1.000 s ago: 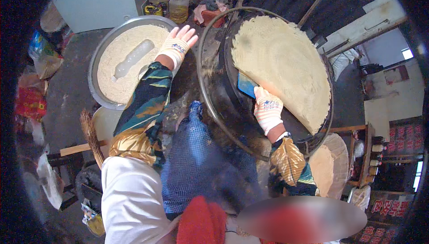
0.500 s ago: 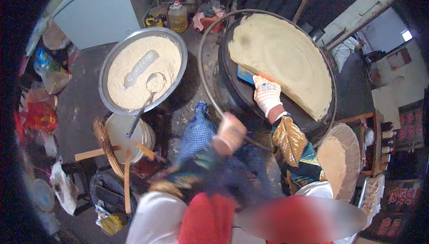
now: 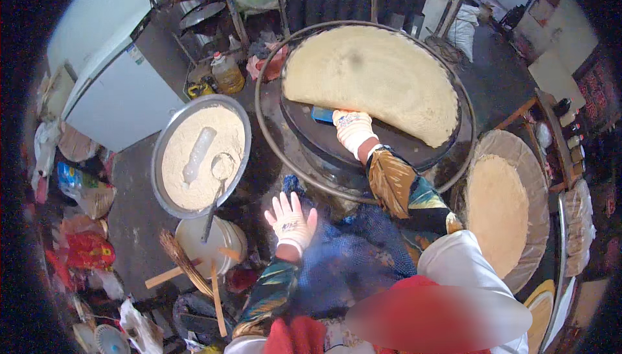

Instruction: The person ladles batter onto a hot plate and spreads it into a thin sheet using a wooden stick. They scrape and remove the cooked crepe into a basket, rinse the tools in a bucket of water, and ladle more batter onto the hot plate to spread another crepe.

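A large thin pancake (image 3: 376, 75) lies on a round dark griddle (image 3: 389, 134), its near edge peeled back so that bare griddle shows. At that edge my right hand (image 3: 354, 132), in a white glove with bare-looking fingertips, is closed on a blue scraper (image 3: 322, 115). The scraper's blade sits against the pancake's near edge; the glove hides its handle. My left hand (image 3: 291, 224), gloved alike, hangs over my lap with its fingers spread and holds nothing. A metal ring (image 3: 261, 117) runs around the griddle.
To the left, a wide metal basin (image 3: 243, 159) of pale batter holds a plastic bottle (image 3: 199, 153) and a ladle (image 3: 222, 171). Nearer stand a white bucket (image 3: 236, 240) and a straw brush (image 3: 184, 260). At right lies a round tray of finished pancakes (image 3: 495, 215).
My left hand has moved down and left, away from the ring, and its fingers are now spread. My right hand stays on the scraper at the pancake's edge. The view has turned.
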Action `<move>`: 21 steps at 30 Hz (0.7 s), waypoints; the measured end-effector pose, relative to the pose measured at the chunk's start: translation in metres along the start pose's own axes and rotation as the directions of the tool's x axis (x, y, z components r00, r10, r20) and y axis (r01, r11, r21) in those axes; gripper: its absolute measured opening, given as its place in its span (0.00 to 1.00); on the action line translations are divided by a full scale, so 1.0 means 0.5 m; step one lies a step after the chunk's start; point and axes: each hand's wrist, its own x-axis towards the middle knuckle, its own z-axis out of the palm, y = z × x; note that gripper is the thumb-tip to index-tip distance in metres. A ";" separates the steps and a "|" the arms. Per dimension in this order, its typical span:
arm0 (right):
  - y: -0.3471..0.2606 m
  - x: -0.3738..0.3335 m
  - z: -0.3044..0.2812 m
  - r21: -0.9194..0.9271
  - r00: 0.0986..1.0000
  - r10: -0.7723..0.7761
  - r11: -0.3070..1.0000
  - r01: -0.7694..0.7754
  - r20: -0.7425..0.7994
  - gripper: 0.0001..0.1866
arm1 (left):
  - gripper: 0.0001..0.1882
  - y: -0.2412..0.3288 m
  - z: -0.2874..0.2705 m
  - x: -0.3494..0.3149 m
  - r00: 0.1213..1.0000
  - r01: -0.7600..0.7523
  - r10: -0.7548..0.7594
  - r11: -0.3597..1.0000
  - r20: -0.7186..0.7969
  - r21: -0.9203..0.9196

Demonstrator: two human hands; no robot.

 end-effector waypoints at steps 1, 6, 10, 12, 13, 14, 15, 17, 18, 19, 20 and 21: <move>0.000 0.005 -0.007 0.005 1.000 0.012 1.000 -0.012 -0.009 0.13 | 0.37 0.000 0.000 0.001 1.000 0.014 -0.014 1.000 0.010 -0.002; 0.008 0.008 -0.021 0.043 0.988 -0.032 0.999 0.026 0.149 0.15 | 0.39 -0.026 0.015 0.006 1.000 0.007 -0.007 1.000 0.005 -0.002; -0.001 0.009 -0.002 0.055 0.989 0.005 0.998 -0.013 0.148 0.16 | 0.39 -0.042 0.044 -0.003 1.000 0.007 -0.008 1.000 0.011 0.005; 0.001 0.013 -0.009 0.049 0.982 0.060 0.996 -0.070 0.181 0.16 | 0.39 -0.036 0.058 -0.003 1.000 0.007 -0.007 1.000 -0.003 0.026; -0.002 0.008 -0.007 0.052 0.983 0.061 0.996 -0.071 0.174 0.16 | 0.39 -0.036 0.065 -0.005 1.000 0.006 -0.006 1.000 -0.010 0.030; -0.008 0.000 0.000 0.136 0.996 0.041 0.989 -0.051 0.076 0.14 | 0.39 -0.037 0.072 -0.006 1.000 0.011 -0.010 0.999 -0.017 0.036; -0.009 -0.004 0.006 0.217 0.999 0.027 0.976 -0.021 -0.025 0.14 | 0.38 -0.034 0.078 -0.007 1.000 0.017 -0.016 0.999 -0.025 0.041; 0.011 0.036 0.009 0.218 0.999 0.038 0.975 -0.030 -0.032 0.14 | 0.38 -0.028 0.089 -0.007 0.999 0.014 -0.011 0.998 -0.045 0.065; 0.023 0.078 0.004 0.222 0.998 0.048 0.974 -0.039 -0.034 0.14 | 0.38 -0.026 0.095 -0.008 0.999 0.007 -0.003 0.997 -0.054 0.071; 0.042 0.121 0.002 0.224 0.998 0.058 0.973 -0.050 -0.032 0.14 | 0.37 -0.024 0.105 -0.009 0.998 -0.001 0.006 0.997 -0.060 0.074; 0.059 0.172 -0.005 0.226 0.997 0.071 0.972 -0.062 -0.031 0.14 | 0.37 -0.021 0.111 -0.008 0.998 -0.005 0.009 0.997 -0.064 0.073; 0.071 0.173 0.013 0.211 0.995 0.094 0.974 -0.085 -0.030 0.14 | 0.37 -0.013 0.121 -0.002 0.998 -0.013 0.017 0.998 -0.067 0.062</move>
